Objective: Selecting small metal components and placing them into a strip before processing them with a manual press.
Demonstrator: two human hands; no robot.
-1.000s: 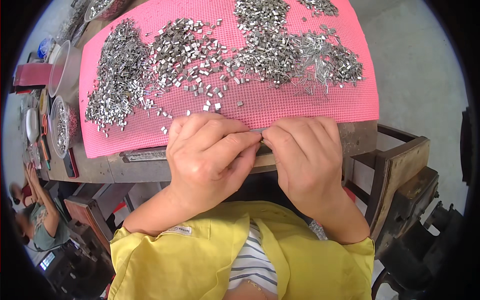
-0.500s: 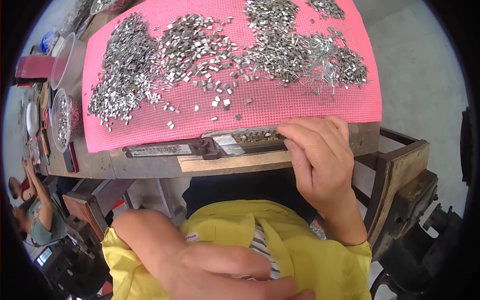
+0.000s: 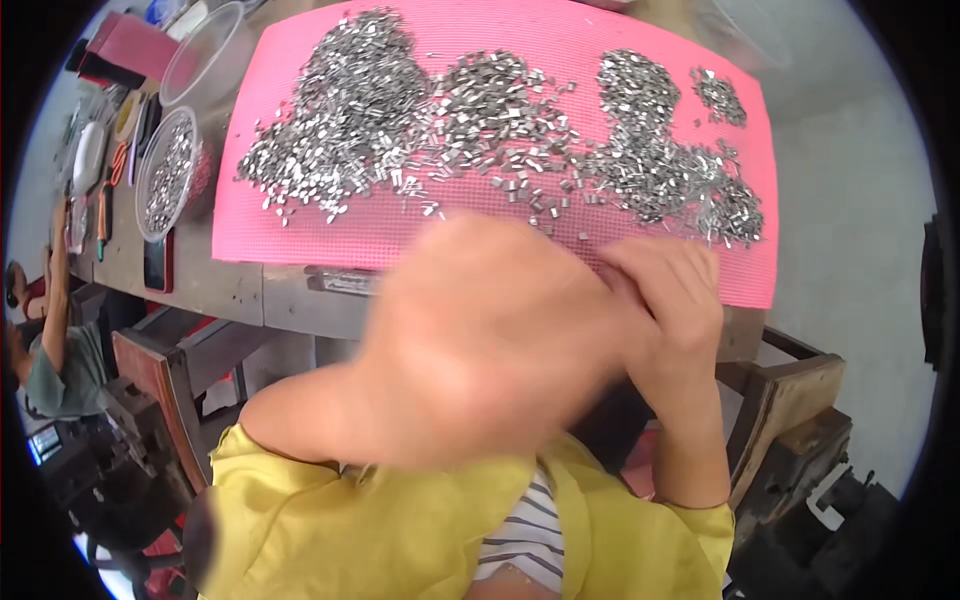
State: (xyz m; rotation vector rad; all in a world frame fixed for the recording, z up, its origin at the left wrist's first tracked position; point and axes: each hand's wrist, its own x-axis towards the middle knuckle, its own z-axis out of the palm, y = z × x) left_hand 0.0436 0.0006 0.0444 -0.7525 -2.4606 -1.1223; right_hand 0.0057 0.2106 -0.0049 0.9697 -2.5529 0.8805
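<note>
My left hand (image 3: 480,340) is large and smeared by motion in the middle of the view; its fingers cannot be made out. Beside it, at the front edge of the pink mat (image 3: 330,240), my right hand (image 3: 675,310) has its fingers bent and drawn together. Its fingertips are partly hidden, and what they hold, if anything, does not show. Only the left end of a dark metal fixture (image 3: 340,281) peeks out along the table's front edge; the left hand covers most of it. Small silvery metal pieces (image 3: 500,100) lie in several heaps on the mat.
A clear tub of metal pieces (image 3: 170,175) stands left of the mat, with another clear tub (image 3: 205,60) behind it. A phone (image 3: 158,262) and hand tools (image 3: 105,205) lie nearby. Another person (image 3: 65,350) sits far left. Dark machinery (image 3: 830,520) stands lower right.
My left hand has risen from near my chest to over the front of the table, hiding most of the fixture. The view has shifted, so the mat appears farther right. My right hand remains at the mat's edge.
</note>
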